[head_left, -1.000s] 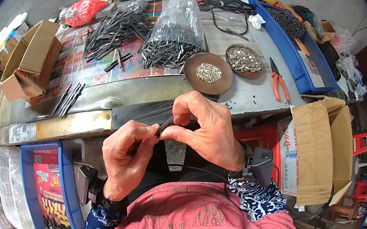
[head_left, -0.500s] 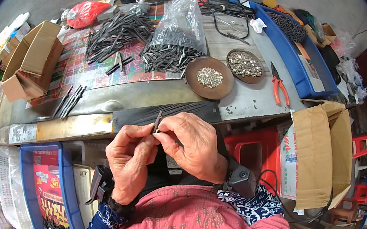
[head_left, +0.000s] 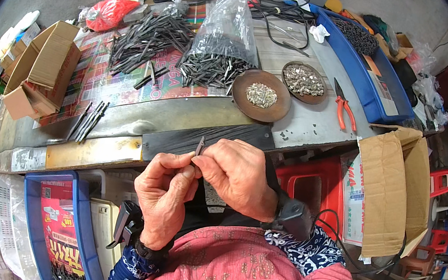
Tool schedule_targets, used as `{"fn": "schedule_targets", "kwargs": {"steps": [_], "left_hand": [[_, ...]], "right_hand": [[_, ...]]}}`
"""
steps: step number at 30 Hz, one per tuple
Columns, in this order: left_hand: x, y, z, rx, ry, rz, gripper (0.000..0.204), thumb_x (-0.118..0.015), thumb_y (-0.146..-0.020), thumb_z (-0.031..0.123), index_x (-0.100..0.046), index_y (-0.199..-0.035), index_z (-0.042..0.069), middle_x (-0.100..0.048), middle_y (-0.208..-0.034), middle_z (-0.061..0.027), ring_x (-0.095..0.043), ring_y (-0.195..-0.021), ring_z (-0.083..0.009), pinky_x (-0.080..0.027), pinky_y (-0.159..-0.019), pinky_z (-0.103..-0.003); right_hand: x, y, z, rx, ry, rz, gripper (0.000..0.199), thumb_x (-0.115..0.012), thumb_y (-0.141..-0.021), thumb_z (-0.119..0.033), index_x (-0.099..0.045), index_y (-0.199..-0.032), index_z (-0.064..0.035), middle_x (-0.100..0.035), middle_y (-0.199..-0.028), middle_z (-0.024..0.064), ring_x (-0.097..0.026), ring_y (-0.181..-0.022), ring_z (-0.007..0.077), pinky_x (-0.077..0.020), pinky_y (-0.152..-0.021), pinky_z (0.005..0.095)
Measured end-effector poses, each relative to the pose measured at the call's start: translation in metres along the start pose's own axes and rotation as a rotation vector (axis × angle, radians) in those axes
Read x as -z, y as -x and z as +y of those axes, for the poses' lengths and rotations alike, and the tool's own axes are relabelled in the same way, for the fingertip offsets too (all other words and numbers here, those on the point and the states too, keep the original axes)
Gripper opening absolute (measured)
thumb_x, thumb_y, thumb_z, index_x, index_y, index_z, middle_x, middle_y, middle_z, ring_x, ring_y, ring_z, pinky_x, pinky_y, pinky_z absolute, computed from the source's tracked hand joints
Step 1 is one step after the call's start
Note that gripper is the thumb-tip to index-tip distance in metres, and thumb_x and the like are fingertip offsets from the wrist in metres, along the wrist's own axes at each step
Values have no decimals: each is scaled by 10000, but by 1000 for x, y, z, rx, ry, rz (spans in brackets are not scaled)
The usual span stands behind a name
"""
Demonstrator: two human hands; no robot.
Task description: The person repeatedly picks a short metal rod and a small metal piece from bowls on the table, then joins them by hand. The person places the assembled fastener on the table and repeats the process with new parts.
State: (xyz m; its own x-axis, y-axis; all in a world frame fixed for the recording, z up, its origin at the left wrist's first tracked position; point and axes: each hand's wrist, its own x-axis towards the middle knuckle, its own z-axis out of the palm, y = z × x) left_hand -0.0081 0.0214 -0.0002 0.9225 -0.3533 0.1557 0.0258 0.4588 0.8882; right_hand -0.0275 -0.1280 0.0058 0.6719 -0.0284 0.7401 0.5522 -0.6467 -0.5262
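— So, what are the fingers doing?

— Both hands are pinched shut on one thin dark metal strip (head_left: 199, 147). The left hand (head_left: 163, 197) grips its lower end between thumb and forefinger; the right hand (head_left: 239, 177) closes on it from the other side, fingertips touching the left's. The strip stands nearly upright, its tip poking above the knuckles.

— Where is that against the brown dish?

— Below the brown dish of small pale metal bits (head_left: 261, 95), on the near side of the bench edge, over a black board (head_left: 207, 139).

— And around the dish?

— Just right of it, a second dish of metal bits (head_left: 303, 82), then orange-handled pliers (head_left: 344, 106). Left of it, a clear plastic bag of dark strips (head_left: 223, 42) and a loose pile of the same (head_left: 146, 38). Further left, an open cardboard box (head_left: 39, 68).
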Motion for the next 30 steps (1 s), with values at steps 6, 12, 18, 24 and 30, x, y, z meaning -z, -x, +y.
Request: {"fn": "schedule_targets", "kwargs": {"steps": [6,12,18,24,30], "left_hand": [[4,0,-1,6,38,-13,150,-598,-924,-16,-624,-1071,-25,-646,-806,-52,-468,-564,-45,-342,-494,-186],[5,2,0,23,15,2,149,-607,-921,-10,-628,-1068,-29,-634,-800,-43,-480,-568,-46,-344,-491,-188],[9,3,1,38,23,4,146,-600,-923,-17,-627,-1065,-32,-633,-807,-42,-477,-569,-49,-343,-490,-189],[10,3,0,7,39,-23,141,-596,-925,-19,-627,-1062,-29,-636,-813,-39,-474,-571,-44,-340,-489,-187],[11,4,2,5,25,-10,140,-591,-928,-24,-627,-1063,-23,-622,-799,-13,-468,-578,-34,-346,-494,-182]], "right_hand": [[5,-2,-13,-310,-244,-163,485,-709,-884,-200,-456,-1259,-25,-567,-667,76,-610,-565,231,-482,-531,343],[3,-10,-7,-346,-204,-61,572,-728,-863,-226,-431,-1314,-37,-545,-665,62,-582,-558,227,-482,-543,350],[3,-8,-13,-474,-240,-81,577,-734,-849,-210,-444,-1319,-44,-556,-748,71,-596,-619,217,-488,-563,348],[2,-9,-14,-287,-124,-108,481,-748,-828,-215,-499,-1202,-41,-531,-704,75,-565,-567,240,-471,-530,359],[1,-7,-11,-178,-97,-107,293,-755,-820,-204,-549,-944,-37,-558,-742,97,-588,-627,253,-470,-545,357]]}}
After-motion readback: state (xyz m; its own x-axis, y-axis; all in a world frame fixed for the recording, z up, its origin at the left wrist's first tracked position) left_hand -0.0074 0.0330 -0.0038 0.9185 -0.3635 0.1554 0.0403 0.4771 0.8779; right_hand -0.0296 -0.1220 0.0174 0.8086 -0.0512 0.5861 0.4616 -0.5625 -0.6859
